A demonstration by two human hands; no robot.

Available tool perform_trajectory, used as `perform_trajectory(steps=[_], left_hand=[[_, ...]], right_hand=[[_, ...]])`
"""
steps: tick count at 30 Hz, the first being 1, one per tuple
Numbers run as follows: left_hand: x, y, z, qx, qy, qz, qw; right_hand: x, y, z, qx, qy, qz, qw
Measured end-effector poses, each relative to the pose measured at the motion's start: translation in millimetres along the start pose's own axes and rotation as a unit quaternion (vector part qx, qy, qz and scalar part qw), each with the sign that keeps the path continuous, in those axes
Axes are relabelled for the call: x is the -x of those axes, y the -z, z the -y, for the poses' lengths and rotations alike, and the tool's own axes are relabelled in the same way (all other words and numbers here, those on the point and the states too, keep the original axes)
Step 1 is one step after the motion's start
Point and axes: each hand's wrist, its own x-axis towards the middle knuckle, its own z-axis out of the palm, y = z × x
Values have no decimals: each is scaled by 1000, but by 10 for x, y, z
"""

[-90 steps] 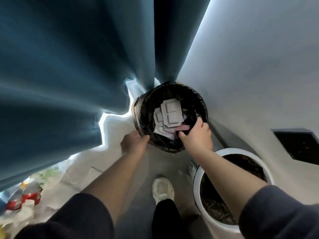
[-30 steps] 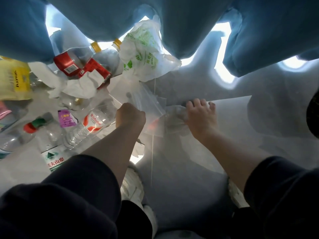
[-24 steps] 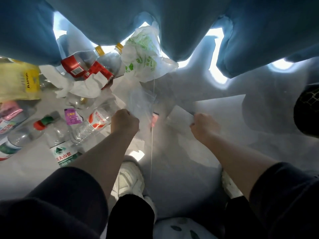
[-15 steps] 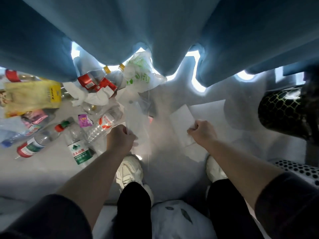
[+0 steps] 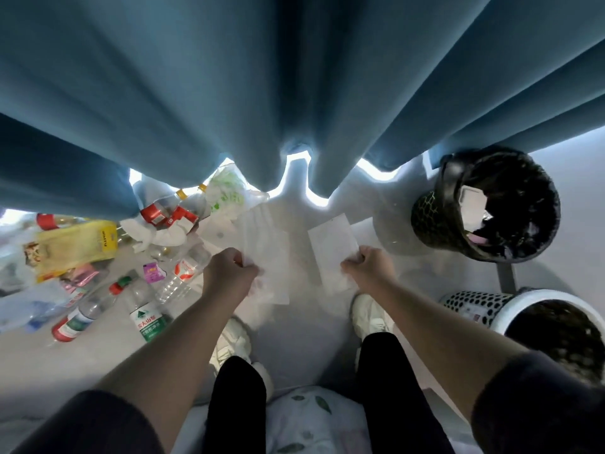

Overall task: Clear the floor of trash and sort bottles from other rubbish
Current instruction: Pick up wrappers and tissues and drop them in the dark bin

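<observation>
My left hand is shut on a clear plastic bag lifted off the floor. My right hand is shut on a white sheet of paper. To the right stands a black-lined trash bin with rubbish inside. On the floor to the left lie several plastic bottles, among them a green-labelled one, a red-labelled one and a clear one. Beside them lie a yellow packet, crumpled tissue and a white and green plastic bag.
Blue curtains hang in front, down to the floor. A white perforated basket and a white round pot stand at the lower right. My white shoes stand on the grey floor below my hands.
I have turned from the bin to the litter, taken up the plastic bag and the paper, and risen. Both hands have lifted away from the floor and the bin is back in view.
</observation>
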Motion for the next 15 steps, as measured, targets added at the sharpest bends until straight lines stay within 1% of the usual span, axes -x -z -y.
perform_trajectory(steps=[3, 7, 10, 15], left_hand=[[163, -172, -328, -30, -24, 8, 999], [318, -532, -769, -64, -63, 14, 996], [420, -918, -1092, -77, -83, 43, 993], [456, -1706, -1610, -129, -120, 73, 982]], right_hand=[[69, 418, -80, -21, -13, -17, 1000], [8, 981, -325, -84, -52, -43, 994], [-87, 1335, -588, -120, -70, -67, 988], [-380, 1934, -1163, -120, -92, -121, 981]])
